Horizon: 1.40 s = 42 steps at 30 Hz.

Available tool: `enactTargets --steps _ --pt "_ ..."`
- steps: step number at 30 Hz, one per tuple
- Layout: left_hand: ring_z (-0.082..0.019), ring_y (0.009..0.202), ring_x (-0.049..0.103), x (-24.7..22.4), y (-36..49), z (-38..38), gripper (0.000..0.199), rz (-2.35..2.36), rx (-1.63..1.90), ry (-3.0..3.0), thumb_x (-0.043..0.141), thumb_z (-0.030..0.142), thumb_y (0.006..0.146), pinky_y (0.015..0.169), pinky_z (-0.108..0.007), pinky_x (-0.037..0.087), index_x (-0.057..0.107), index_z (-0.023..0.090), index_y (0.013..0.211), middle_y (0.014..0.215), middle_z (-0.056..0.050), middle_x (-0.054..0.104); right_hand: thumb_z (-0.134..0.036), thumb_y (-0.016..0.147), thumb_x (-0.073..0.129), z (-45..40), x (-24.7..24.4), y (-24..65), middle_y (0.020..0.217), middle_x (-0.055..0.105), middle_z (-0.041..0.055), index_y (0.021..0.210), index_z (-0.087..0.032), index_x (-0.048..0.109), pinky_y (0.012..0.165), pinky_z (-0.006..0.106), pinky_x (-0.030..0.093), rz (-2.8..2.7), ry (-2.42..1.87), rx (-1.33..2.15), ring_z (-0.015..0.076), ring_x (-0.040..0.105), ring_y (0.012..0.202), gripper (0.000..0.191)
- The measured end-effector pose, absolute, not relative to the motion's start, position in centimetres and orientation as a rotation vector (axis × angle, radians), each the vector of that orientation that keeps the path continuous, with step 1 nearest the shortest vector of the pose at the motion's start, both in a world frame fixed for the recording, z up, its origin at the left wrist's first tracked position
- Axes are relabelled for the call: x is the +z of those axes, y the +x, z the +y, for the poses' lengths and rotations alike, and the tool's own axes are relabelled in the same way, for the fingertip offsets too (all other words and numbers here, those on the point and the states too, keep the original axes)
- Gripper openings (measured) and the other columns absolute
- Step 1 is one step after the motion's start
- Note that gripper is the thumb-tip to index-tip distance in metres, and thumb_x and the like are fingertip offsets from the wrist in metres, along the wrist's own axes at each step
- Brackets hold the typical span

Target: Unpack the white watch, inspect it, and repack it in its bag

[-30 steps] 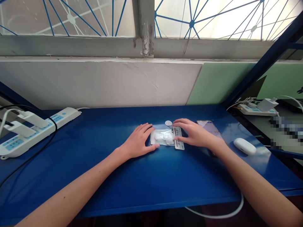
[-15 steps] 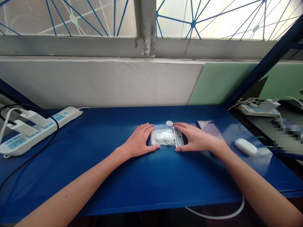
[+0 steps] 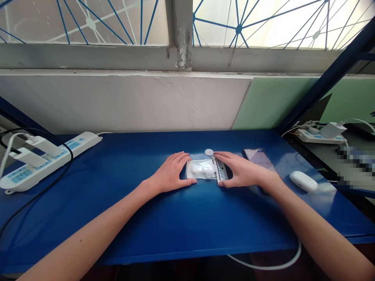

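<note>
A small clear plastic packet [image 3: 195,174] lies flat on the blue desk, with white contents that I cannot make out. Its right end carries a printed strip [image 3: 222,170]. My left hand [image 3: 174,171] rests on the desk at the packet's left end, thumb and fingers spread apart around the edge. Across from it, my right hand [image 3: 238,168] frames the strip, its thumb at the near corner and its fingertips at the far one, also spread. Just beyond the packet sits a round white disc [image 3: 209,152], close to my right fingertips.
A phone [image 3: 259,159] lies partly behind my right wrist, with a white earbud case [image 3: 304,181] further right. On the left stands a power strip [image 3: 84,139] with white plugs and a black cable [image 3: 55,181]. A white cable [image 3: 272,268] hangs below the desk's front edge.
Almost nothing differs. Both hands keep their places around the packet, and the whole view has shifted very slightly.
</note>
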<state>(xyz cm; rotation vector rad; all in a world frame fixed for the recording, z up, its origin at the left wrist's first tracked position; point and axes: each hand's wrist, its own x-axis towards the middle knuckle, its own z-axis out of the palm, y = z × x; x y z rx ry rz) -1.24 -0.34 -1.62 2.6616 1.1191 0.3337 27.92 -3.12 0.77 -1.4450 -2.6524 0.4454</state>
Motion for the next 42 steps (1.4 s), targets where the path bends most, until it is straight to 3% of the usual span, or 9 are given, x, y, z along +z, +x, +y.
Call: enactTargets --steps 5,13,25,30,37,42 --pt "-0.034 0.136 0.035 -1.8 -1.2 -0.3 0.081 1.127 0.361 2.656 0.053 0.073 0.079 0.112 -0.049 0.03 0.046 0.016 0.136 0.145 -0.014 0.044 -0.071 0.073 0.059 -3.1 0.4 28.0 0.154 0.032 0.0168 0.151 -0.013 0.024 0.11 0.05 0.034 -2.649 -1.411 0.43 0.0363 0.033 0.138 0.103" --pt "-0.034 0.137 0.034 -1.6 -1.0 -0.4 0.081 1.134 0.333 2.651 0.052 0.072 0.079 0.111 -0.05 0.03 0.046 0.016 0.136 0.145 -0.014 0.044 -0.072 0.073 0.057 -3.3 0.0 27.0 0.147 0.041 0.0197 0.148 -0.013 0.031 0.107 0.052 0.037 -2.607 -1.371 0.309 0.0391 0.038 0.135 0.099" --pt "-0.034 0.137 0.034 -1.7 -1.0 -0.4 0.078 1.126 0.349 2.654 0.052 0.072 0.08 0.112 -0.049 0.029 0.046 0.018 0.136 0.146 -0.013 0.043 -0.078 0.071 0.054 -3.3 0.2 27.3 0.156 0.022 0.0217 0.151 -0.008 0.023 0.113 0.052 0.03 -2.615 -1.511 0.436 0.0393 0.023 0.142 0.11" --pt "-0.034 0.137 0.034 -1.5 -1.1 -0.4 0.081 1.136 0.337 2.646 0.052 0.073 0.079 0.112 -0.049 0.029 0.046 0.016 0.136 0.145 -0.014 0.044 -0.08 0.07 0.052 -3.3 0.3 27.3 0.155 0.024 0.0236 0.149 -0.005 0.026 0.114 0.049 0.028 -2.623 -1.541 0.432 0.0373 0.023 0.143 0.113" --pt "-0.035 0.137 0.034 -1.6 -1.1 -0.4 0.082 1.119 0.347 2.645 0.052 0.073 0.079 0.111 -0.051 0.03 0.045 0.015 0.138 0.146 -0.015 0.043 -0.079 0.07 0.053 -3.4 0.4 27.4 0.155 0.024 0.0236 0.15 -0.008 0.024 0.113 0.054 0.03 -2.618 -1.495 0.437 0.0394 0.023 0.142 0.111" --pt "-0.033 0.138 0.034 -1.4 -1.2 -0.6 0.083 1.069 0.381 2.656 0.057 0.069 0.08 0.113 -0.049 0.027 0.041 0.017 0.142 0.149 -0.013 0.039 -0.076 0.067 0.061 -3.6 0.8 27.4 0.157 0.023 0.0182 0.152 -0.014 0.02 0.112 0.054 0.03 -2.635 -1.411 0.419 0.0392 0.021 0.143 0.114"
